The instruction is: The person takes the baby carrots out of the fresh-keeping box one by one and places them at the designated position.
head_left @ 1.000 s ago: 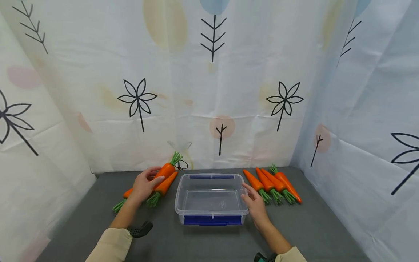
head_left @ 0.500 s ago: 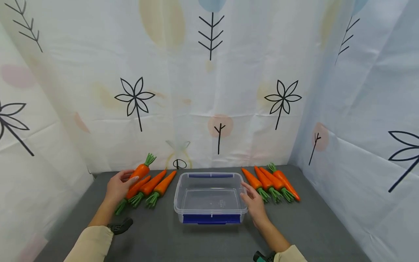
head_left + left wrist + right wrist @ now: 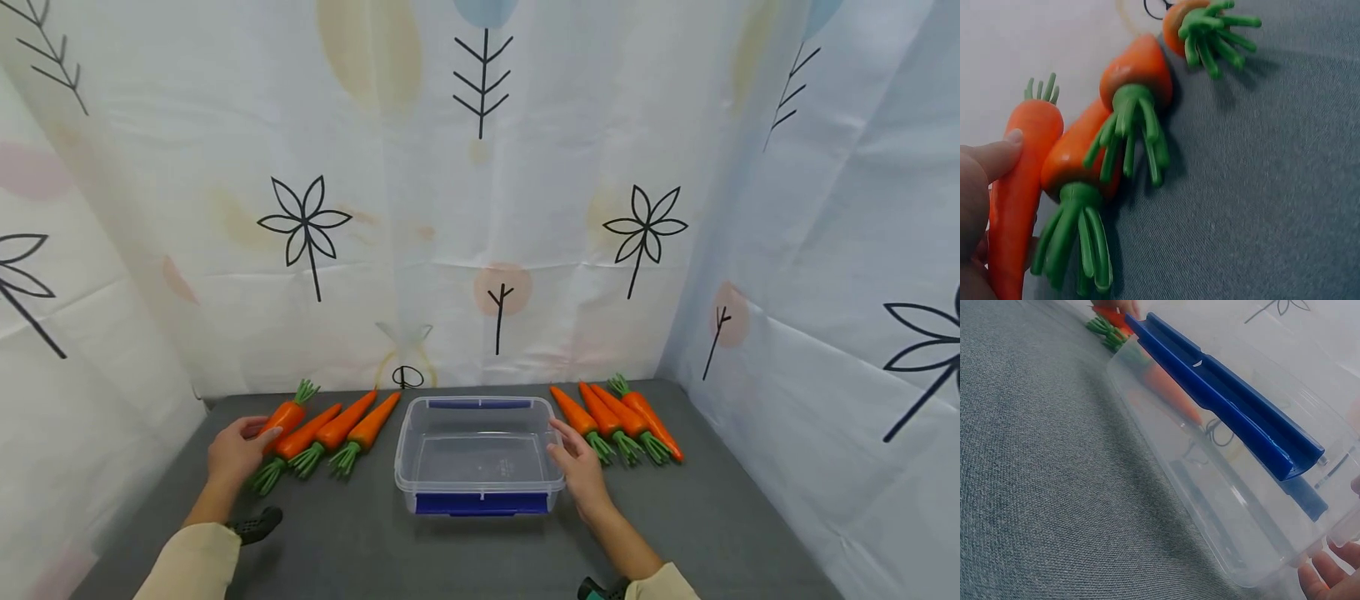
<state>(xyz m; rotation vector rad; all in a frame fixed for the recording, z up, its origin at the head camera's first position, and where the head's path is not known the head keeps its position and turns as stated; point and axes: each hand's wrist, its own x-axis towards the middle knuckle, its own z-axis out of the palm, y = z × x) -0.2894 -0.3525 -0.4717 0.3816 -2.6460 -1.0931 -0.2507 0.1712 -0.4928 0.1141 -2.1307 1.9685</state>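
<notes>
My left hand (image 3: 232,454) grips an orange toy carrot (image 3: 288,417) with green stalks pointing away, thumb across its side in the left wrist view. Right beside it lie three more carrots: the nearest (image 3: 1079,156), a middle one (image 3: 1138,72) and one farther right (image 3: 375,425), their green tops toward me. A clear plastic container (image 3: 480,485) with blue clips stands at the middle, seen with nothing inside. My right hand (image 3: 583,475) holds its right side, fingertips at the rim. In the right wrist view its fingers (image 3: 1329,569) show below the container's edge.
Several carrots (image 3: 609,412) lie in a row right of the container, one with its green top pointing away. The grey table (image 3: 420,558) meets a printed white curtain (image 3: 420,325) at the back and on both sides.
My left hand has moved left with the carrot, from over the other carrots to the row's left end, and lower. My right hand stays at the container.
</notes>
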